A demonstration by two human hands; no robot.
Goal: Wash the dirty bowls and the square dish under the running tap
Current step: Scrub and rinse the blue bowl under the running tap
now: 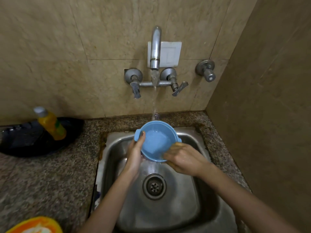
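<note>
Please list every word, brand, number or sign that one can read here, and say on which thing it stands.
No text here can be read.
Yellow bottle: green label, too blurred to read.
Left tap handle: faint marks, too blurred to read.
White wall plate: no writing shows.
Blue bowl: no print shows.

A light-blue bowl (155,142) with two small lug handles tilts under the tap (155,46), water inside. The left hand (134,153) grips its side and the right hand (183,158) curls over its near rim.
</note>
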